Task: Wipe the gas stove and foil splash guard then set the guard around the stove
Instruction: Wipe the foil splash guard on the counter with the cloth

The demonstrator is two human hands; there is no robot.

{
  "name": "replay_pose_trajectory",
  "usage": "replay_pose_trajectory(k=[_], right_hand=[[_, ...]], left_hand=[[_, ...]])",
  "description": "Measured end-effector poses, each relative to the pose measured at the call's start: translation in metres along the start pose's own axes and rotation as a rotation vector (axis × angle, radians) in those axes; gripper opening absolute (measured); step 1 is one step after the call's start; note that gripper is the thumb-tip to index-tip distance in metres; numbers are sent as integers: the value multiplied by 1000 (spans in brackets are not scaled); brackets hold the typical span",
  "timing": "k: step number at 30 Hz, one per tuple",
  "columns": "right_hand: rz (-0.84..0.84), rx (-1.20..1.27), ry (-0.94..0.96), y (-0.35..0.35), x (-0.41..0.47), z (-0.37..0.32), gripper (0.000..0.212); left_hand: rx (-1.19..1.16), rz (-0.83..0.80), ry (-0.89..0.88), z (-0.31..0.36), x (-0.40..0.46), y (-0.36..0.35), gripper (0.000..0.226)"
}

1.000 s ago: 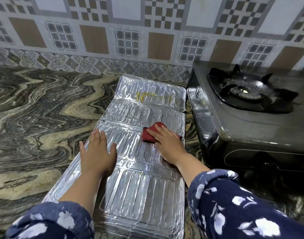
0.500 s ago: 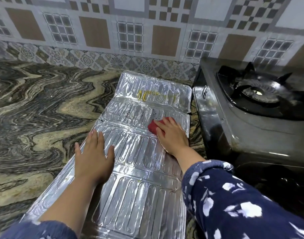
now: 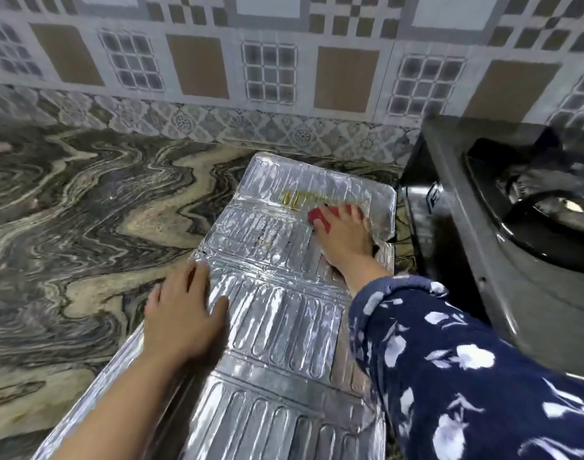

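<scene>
The foil splash guard (image 3: 277, 327) lies flat and unfolded on the marble counter, its ribbed panels running away from me. A yellowish stain (image 3: 295, 198) marks the far panel. My right hand (image 3: 345, 237) presses a red cloth (image 3: 318, 219) onto the far part of the guard, just right of that stain; most of the cloth is hidden under my fingers. My left hand (image 3: 184, 313) rests flat, fingers spread, on the guard's left edge, holding it down. The dark gas stove (image 3: 516, 260) stands to the right of the guard.
The swirled marble counter (image 3: 85, 227) stretches to the left. A tiled wall (image 3: 284, 78) runs along the back, just beyond the guard's far end. The stove's black burner grate (image 3: 549, 200) is at the right edge.
My right hand has slid the red cloth away from me, from the middle panel up to the far panel beside the yellow stain. My left hand has stayed on the guard's left side.
</scene>
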State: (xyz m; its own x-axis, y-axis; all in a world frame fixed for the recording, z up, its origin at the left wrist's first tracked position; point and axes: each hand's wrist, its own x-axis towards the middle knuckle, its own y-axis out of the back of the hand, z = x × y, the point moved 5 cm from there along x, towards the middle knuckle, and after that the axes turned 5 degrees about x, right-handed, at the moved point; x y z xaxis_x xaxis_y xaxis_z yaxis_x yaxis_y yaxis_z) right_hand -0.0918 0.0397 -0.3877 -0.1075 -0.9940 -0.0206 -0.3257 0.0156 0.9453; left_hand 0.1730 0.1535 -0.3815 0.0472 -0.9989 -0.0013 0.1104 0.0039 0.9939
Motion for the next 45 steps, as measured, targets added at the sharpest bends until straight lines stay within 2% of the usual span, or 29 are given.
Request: replay_pose_trajectory(k=[4, 8, 10, 17, 21, 27, 33, 36, 45], right_hand=[[-1, 83, 201, -16, -32, -47, 47], [-71, 71, 448, -30, -34, -89, 43], [-110, 48, 496, -31, -13, -97, 43], [-101, -20, 361, -24, 78, -80, 45], [-105, -19, 280, -27, 78, -90, 47], [-95, 90, 476, -41, -19, -133, 46], [-121, 254, 604, -40, -7, -141, 30], [-103, 257, 549, -36, 28, -137, 34], [-107, 42, 271, -25, 134, -97, 47]], left_hand=[[56, -72, -18, 4, 34, -10, 81], [58, 23, -37, 3, 39, -15, 92], [45, 42, -43, 4, 37, -15, 92], [26, 58, -35, 2, 36, -14, 87], [15, 69, -29, 3, 37, -14, 84], [18, 63, -27, 4, 35, -13, 80], [12, 59, -18, 6, 33, -9, 78], [24, 51, -16, 6, 34, -9, 78], [29, 60, -7, 5, 34, -9, 80]])
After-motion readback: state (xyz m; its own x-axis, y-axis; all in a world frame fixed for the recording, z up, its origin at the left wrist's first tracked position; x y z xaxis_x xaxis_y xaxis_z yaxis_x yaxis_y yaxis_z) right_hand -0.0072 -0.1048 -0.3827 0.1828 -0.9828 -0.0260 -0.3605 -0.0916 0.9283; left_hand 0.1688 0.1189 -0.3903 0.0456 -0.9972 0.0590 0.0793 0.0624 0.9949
